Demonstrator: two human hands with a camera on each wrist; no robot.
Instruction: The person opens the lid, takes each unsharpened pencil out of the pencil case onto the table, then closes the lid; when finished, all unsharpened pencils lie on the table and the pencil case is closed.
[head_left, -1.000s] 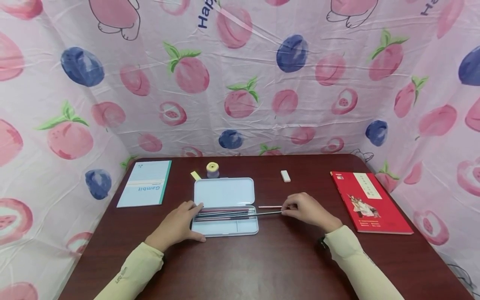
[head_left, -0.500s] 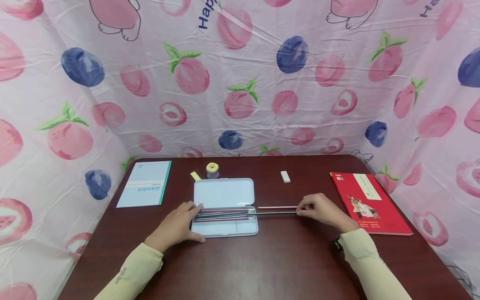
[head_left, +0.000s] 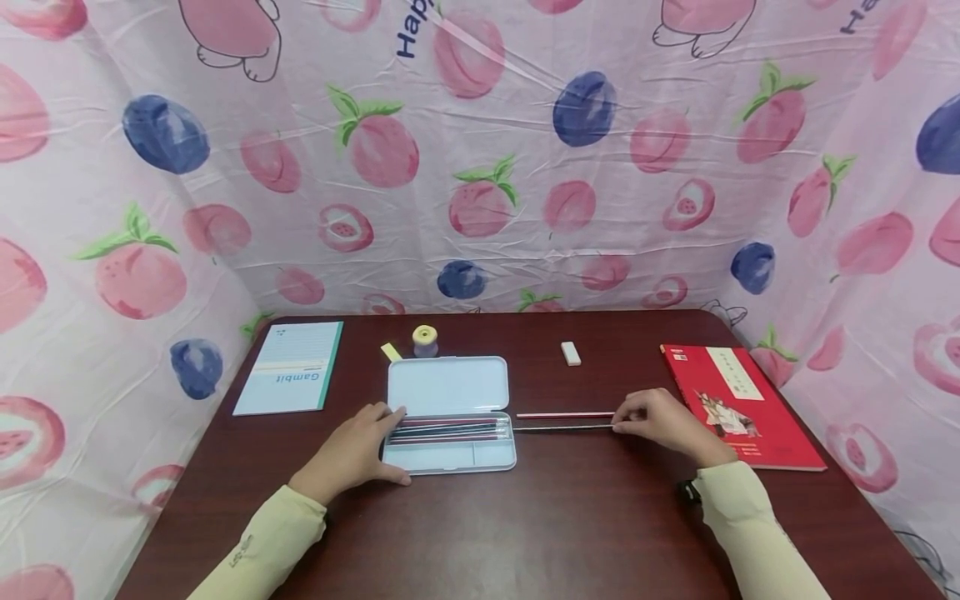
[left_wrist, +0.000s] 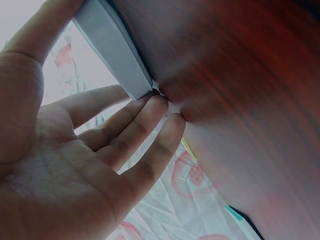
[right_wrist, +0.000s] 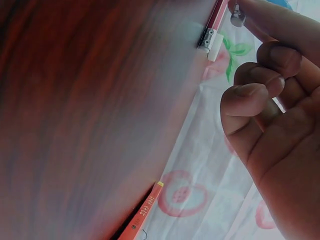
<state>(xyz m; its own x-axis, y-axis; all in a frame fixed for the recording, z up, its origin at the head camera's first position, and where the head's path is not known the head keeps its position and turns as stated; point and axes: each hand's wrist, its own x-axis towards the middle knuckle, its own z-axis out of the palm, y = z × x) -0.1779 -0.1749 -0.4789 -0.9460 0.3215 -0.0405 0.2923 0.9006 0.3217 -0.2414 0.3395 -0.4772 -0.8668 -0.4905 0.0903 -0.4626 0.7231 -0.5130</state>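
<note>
An open pale pencil case [head_left: 447, 385] lies mid-table with several striped pencils [head_left: 442, 432] in its tray. My left hand [head_left: 358, 450] holds the case's left end, thumb at the front corner and index finger near the hinge; in the left wrist view the other fingertips [left_wrist: 175, 122] rest on the table. My right hand [head_left: 656, 421] pinches a dark pencil [head_left: 562, 428] at its metal-capped end [right_wrist: 237, 19], the other fingers curled. That pencil points left, its far end right at the case's right edge. A red pencil [head_left: 562, 415] lies just behind and parallel to it.
A white eraser [head_left: 571, 353] lies at the back. Behind the case stand a yellow-topped round object [head_left: 425, 340] and a small yellow strip [head_left: 391, 352]. A light blue notebook [head_left: 288, 367] lies left, a red book [head_left: 738, 406] right, beyond the right hand. Patterned cloth surrounds the table.
My right hand has moved right, drawing the dark pencil out of the case. More of the red pencil behind it shows. The left hand and the case have stayed in place.
</note>
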